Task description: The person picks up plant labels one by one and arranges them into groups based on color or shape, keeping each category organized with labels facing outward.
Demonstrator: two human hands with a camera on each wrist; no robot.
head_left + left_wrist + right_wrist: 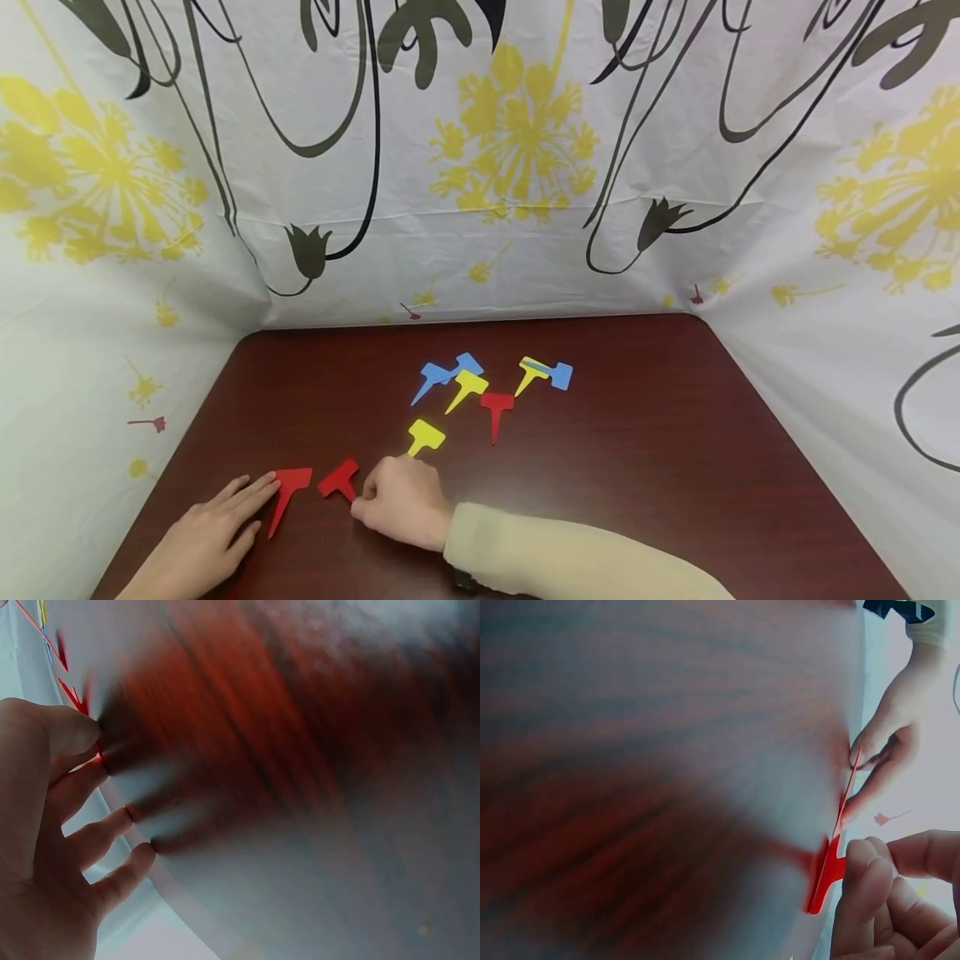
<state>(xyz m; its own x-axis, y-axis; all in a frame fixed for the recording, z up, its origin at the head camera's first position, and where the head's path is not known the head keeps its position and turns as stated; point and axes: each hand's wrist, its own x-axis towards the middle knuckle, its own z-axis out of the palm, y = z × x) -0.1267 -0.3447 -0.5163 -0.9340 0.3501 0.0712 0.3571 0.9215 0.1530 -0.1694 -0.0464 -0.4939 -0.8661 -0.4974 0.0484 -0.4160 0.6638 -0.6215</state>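
Note:
My left hand (202,537) lies palm down at the table's left side, its fingers extended. Its fingertips touch the edge of a red T-shaped plant label (292,480). A second red plant label (339,478) is just to the right, its stem pinched between the thumb and fingers of my right hand (405,502). The right wrist view shows this label's wide head (825,883) tilted close above the tabletop, with the fingertips on the stem. Right beyond the right hand's knuckles is a yellow plant label (426,436), its stem tip partly hidden by the hand.
Farther back on the dark wooden table (637,467) lie two blue labels (431,377) overlapping, a yellow label (468,385), a red label (496,407), and a crossed pair of yellow (528,372) and blue (561,375). A patterned cloth (465,275) surrounds the table's back and sides.

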